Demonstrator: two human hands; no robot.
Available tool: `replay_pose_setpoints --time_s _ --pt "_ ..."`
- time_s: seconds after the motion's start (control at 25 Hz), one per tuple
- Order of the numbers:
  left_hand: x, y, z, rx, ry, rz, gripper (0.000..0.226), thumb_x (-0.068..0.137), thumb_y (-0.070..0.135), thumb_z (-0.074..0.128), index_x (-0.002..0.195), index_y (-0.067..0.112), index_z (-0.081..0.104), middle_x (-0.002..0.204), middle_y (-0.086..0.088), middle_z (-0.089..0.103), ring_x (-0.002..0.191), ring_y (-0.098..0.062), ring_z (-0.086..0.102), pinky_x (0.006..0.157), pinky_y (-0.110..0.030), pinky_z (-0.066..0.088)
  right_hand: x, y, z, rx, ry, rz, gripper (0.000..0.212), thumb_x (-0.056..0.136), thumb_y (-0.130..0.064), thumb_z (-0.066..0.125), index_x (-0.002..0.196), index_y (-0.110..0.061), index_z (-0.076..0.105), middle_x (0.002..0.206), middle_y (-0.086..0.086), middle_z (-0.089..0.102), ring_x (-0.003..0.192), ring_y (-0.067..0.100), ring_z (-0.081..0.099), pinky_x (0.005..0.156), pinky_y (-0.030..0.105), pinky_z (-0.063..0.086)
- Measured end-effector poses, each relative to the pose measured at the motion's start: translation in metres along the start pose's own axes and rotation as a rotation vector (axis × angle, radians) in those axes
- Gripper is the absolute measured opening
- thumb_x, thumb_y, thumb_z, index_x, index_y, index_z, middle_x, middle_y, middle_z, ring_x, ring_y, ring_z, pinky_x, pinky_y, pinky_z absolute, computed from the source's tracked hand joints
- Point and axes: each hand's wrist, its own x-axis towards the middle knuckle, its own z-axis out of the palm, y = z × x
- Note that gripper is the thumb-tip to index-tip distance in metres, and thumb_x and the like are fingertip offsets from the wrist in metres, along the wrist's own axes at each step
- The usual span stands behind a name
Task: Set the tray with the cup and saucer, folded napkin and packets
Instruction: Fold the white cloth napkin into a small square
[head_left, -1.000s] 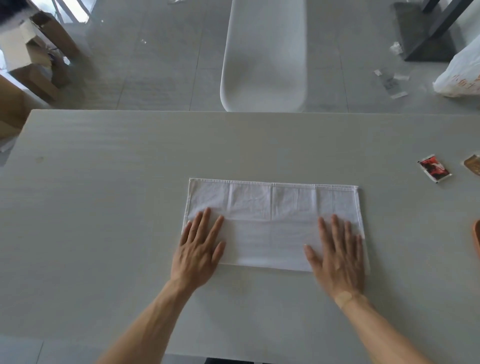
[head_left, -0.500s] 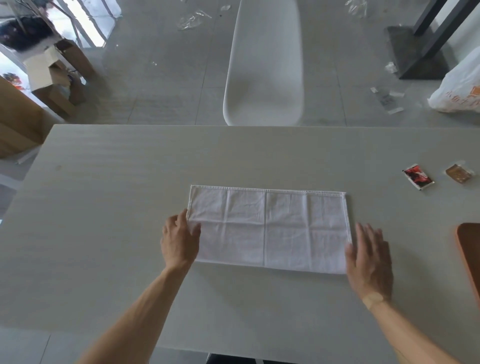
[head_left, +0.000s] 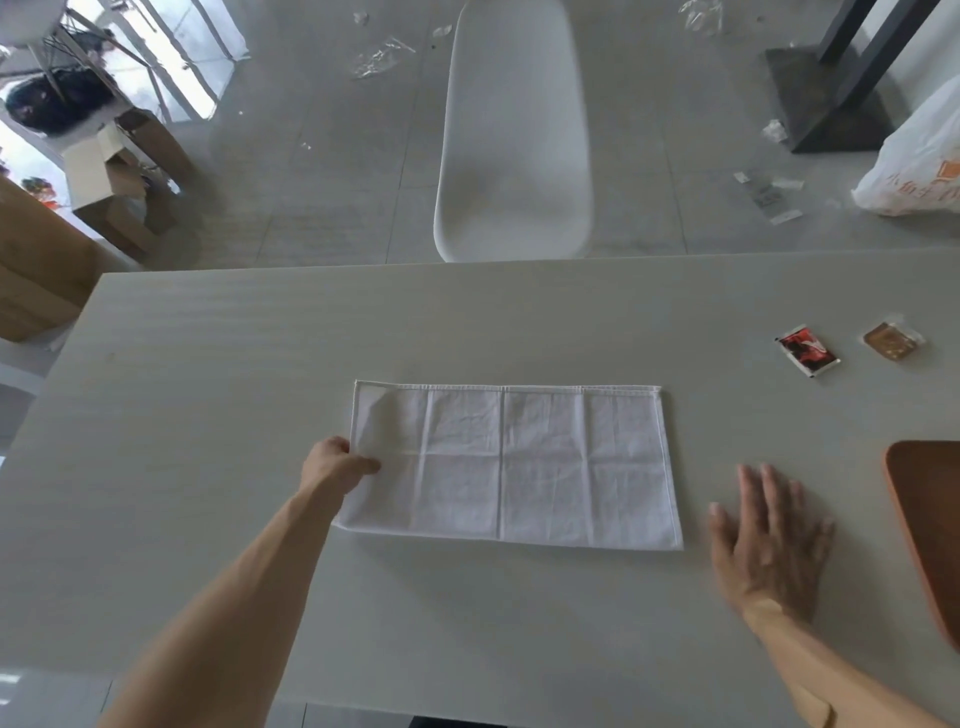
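White napkin (head_left: 511, 465) pinched by left hand (head_left: 335, 465).

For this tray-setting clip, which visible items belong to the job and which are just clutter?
Part of the job:
white napkin, pinched at its left edge by the left hand
red packet
brown packet
wooden tray, only its edge in view
No cup or saucer is in view.

Just lying about:
white chair
plastic bag
cardboard boxes
floor scraps

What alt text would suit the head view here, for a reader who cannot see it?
A person's left hand pinches the left edge of a white napkin lying folded on a grey table, while the right hand hovers open beside it. Two packets, red and brown, and a brown tray sit to the right.
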Motion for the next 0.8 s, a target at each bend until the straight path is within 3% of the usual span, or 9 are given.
replay_pose_setpoints --time_s 0.16,0.24,0.4,0.56,0.64,0.8 --pt "-0.009 0.005 -0.004 -0.038 -0.022 0.051 0.015 0.078 0.016 0.073 0.088 0.007 0.068 0.086 -0.013 0.067 0.078 -0.031 0.061 0.068 -0.034 0.046 0.001 0.001 0.001 0.010 -0.046 0.036 0.066 0.090 -0.056 0.023 0.151 -0.034 0.025 0.162 -0.002 0.020 0.150 0.023 0.013 0.116 0.065 0.005" --pt "-0.019 0.011 -0.013 -0.067 -0.065 0.126 0.013 0.084 0.021 0.066 0.084 0.008 0.065 0.079 -0.010 0.061 0.071 -0.026 0.056 0.064 -0.032 0.040 0.001 0.002 0.000 0.014 -0.071 0.046 0.062 0.091 -0.056 0.023 0.151 -0.039 0.020 0.163 -0.005 0.016 0.150 0.022 0.011 0.114 0.066 0.002" --pt "-0.050 0.030 -0.034 -0.170 -0.181 0.255 0.014 0.088 0.016 0.064 0.075 0.021 0.066 0.070 0.000 0.069 0.059 -0.015 0.059 0.057 -0.030 0.047 0.002 0.002 -0.001 0.009 -0.102 0.067 0.058 0.096 -0.055 0.025 0.152 -0.041 0.019 0.164 -0.008 0.012 0.151 0.021 0.008 0.114 0.067 0.004" --pt "-0.089 0.063 -0.037 -0.207 -0.306 0.368 0.005 0.082 0.015 0.067 0.081 0.013 0.063 0.072 -0.003 0.070 0.058 -0.015 0.059 0.046 -0.028 0.044 0.000 -0.001 -0.005 0.033 -0.092 0.061 0.066 0.088 -0.058 0.022 0.151 -0.040 0.023 0.163 -0.006 0.018 0.150 0.022 0.012 0.116 0.064 0.002" --pt "-0.108 0.082 -0.028 -0.207 -0.373 0.410 0.021 0.074 0.022 0.066 0.087 0.007 0.060 0.072 -0.004 0.070 0.061 -0.016 0.060 0.046 -0.029 0.043 0.000 0.000 -0.005 0.041 -0.088 0.048 0.066 0.088 -0.059 0.020 0.151 -0.040 0.022 0.163 -0.006 0.018 0.150 0.022 0.012 0.116 0.064 0.002" --pt "-0.143 0.124 0.003 -0.188 -0.512 0.500 0.017 0.072 0.023 0.065 0.083 0.011 0.058 0.071 -0.003 0.069 0.061 -0.018 0.064 0.044 -0.029 0.046 0.001 0.004 -0.001 0.016 -0.068 0.034 0.065 0.090 -0.059 0.021 0.151 -0.040 0.023 0.162 -0.005 0.019 0.150 0.023 0.014 0.116 0.064 0.004"
